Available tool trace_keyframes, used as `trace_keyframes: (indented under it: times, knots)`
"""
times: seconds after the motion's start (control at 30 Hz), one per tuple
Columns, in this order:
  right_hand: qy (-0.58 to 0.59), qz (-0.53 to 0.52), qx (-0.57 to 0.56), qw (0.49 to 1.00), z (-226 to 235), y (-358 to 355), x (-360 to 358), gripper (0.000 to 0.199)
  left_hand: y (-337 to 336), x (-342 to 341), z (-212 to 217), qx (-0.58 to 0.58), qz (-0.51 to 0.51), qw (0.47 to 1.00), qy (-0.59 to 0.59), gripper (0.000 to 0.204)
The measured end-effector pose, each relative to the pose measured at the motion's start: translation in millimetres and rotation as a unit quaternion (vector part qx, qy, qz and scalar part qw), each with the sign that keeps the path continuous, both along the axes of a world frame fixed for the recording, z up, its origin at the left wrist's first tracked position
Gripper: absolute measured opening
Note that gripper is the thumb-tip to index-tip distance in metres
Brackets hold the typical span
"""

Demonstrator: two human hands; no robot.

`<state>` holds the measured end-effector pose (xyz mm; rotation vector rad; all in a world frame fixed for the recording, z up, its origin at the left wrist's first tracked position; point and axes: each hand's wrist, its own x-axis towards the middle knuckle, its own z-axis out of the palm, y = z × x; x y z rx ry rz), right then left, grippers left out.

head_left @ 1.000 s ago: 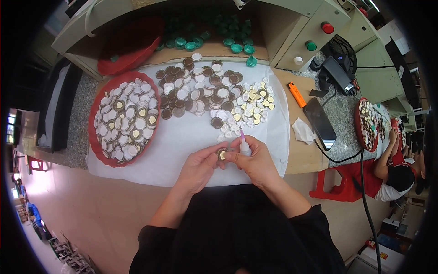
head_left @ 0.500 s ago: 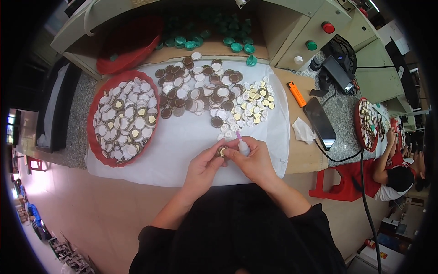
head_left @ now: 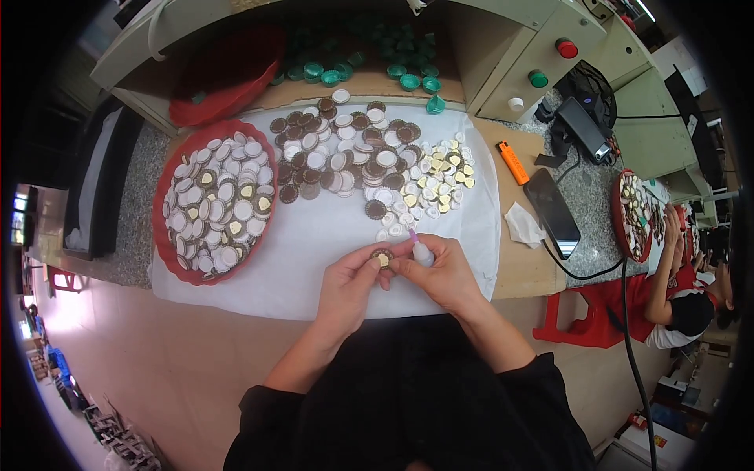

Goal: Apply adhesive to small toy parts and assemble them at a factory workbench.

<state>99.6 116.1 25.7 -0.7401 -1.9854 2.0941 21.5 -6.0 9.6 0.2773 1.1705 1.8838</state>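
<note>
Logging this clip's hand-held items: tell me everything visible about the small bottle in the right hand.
The small bottle is a little whitish squeeze bottle, plastic by its look, with a thin pink nozzle at its top. The right hand wraps its body, held tilted over the white sheet. Beside it, the left hand pinches a round scalloped cap with a gold centre. Contents cannot be seen.

A pale wooden workbench (head_left: 525, 275) stands on a smooth beige floor (head_left: 157, 369), with a speckled grey stone counter (head_left: 585, 196) to its right. At the far edge sits a cream metal cabinet (head_left: 503, 55). A red plastic stool (head_left: 585, 318) stands near right. Bright daylight glares at the left rim.
</note>
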Motion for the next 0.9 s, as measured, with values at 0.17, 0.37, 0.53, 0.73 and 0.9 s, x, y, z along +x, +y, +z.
trace_keyframes:
  times: [0.17,0.37,0.53,0.73,0.9]
  knots:
    - [0.014,0.01,-0.026,1.0,-3.4,-1.8,1.8,0.012,-3.6,0.2,-4.2,-0.006,-0.008,1.0,0.014,0.023]
    - [0.01,-0.002,-0.08,0.997,3.7,1.1,1.8,0.012,0.1,-0.7,2.3,0.013,-0.004,0.998,-0.054,0.02]
    - [0.018,0.026,-0.074,0.997,2.5,2.9,2.6,0.012,0.6,-2.5,-3.6,-0.003,-0.003,0.999,-0.043,0.016]
    - [0.031,0.018,-0.074,0.997,4.1,1.9,3.2,0.018,-1.6,-7.6,-3.5,0.016,0.01,0.995,-0.097,0.015]
    - [-0.009,-0.027,-0.119,0.992,8.9,8.7,7.2,0.02,-22.8,-23.7,11.6,-0.028,0.124,0.989,0.072,0.014]
